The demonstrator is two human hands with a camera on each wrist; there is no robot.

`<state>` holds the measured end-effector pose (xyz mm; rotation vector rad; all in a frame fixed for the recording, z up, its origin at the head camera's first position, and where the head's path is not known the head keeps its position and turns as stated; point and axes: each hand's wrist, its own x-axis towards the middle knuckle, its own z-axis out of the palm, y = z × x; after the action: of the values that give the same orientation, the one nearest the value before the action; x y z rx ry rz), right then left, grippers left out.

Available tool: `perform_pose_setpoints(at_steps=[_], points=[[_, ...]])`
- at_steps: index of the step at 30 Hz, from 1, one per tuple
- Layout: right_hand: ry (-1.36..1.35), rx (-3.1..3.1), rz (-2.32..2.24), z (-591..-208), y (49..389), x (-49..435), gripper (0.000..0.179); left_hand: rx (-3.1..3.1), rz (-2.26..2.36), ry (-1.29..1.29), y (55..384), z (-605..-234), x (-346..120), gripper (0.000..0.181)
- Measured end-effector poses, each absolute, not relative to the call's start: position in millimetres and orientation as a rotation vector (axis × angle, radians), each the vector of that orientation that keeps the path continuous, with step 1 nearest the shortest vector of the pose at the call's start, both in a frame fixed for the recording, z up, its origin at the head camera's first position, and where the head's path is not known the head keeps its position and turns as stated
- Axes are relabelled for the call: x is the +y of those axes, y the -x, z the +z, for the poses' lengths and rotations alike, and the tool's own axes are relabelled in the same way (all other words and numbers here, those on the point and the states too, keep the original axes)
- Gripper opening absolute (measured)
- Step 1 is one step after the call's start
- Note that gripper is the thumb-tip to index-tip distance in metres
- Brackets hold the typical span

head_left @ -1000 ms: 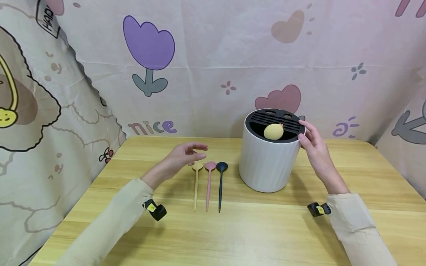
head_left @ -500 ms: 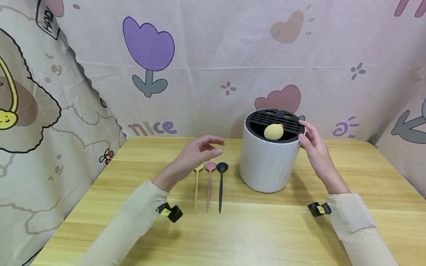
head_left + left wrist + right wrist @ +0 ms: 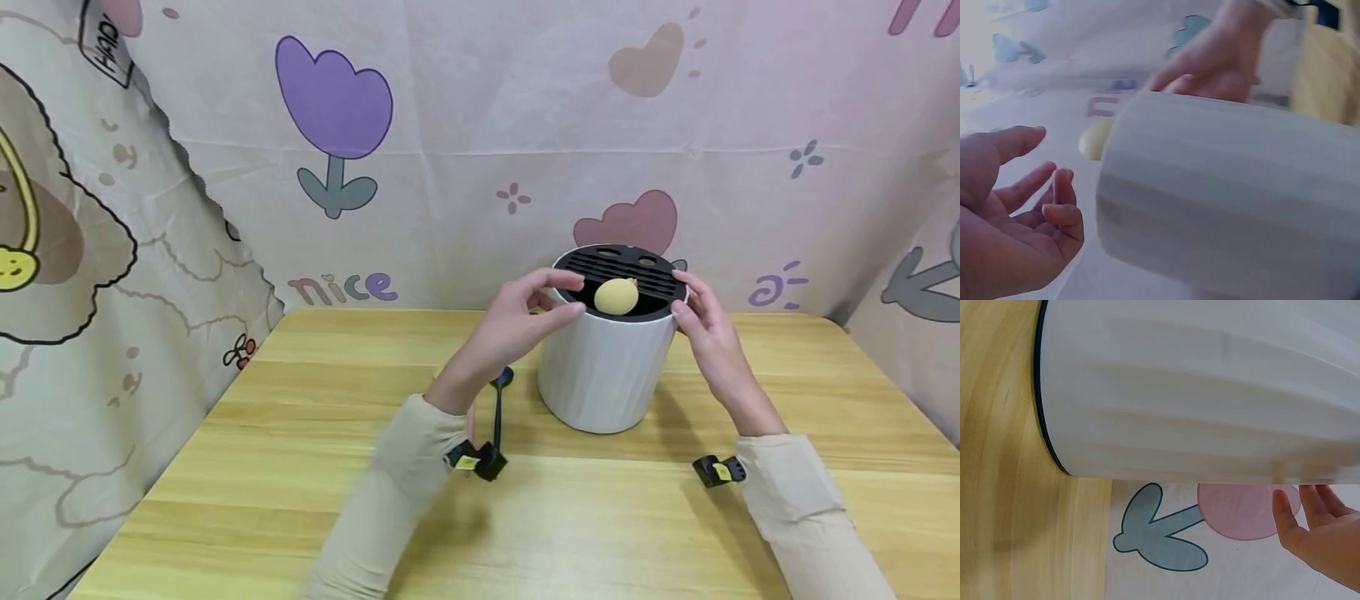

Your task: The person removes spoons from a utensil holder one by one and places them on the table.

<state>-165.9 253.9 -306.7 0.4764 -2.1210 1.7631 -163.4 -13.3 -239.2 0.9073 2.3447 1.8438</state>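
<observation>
Left hand, fingers parted, near round yellow object; right hand grips white bin.

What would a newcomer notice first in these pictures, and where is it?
The eye would probably land on the white ribbed cylindrical container, right of centre on the light wooden table, with a yellow rounded object at the opening of its black slotted lid. The left hand and right hand come next, on opposite sides of it. Behind, the big purple tulip printed on the pale fabric backdrop stands out at upper left.
</observation>
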Motion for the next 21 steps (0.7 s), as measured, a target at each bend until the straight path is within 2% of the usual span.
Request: perform_pose_setpoints(at_steps=[8, 21], points=[[-0.477, -2.118, 1.774, -306.8, 165.7, 254.4, 0.048, 2.277, 2.003, -0.839, 167.7, -237.5, 6.4, 0.033], [-0.499, -2.079, 1.785, -307.1, 167.8, 254.6, 0.047, 2.330, 1.952, -0.792, 175.1, -238.7, 17.5, 0.028]])
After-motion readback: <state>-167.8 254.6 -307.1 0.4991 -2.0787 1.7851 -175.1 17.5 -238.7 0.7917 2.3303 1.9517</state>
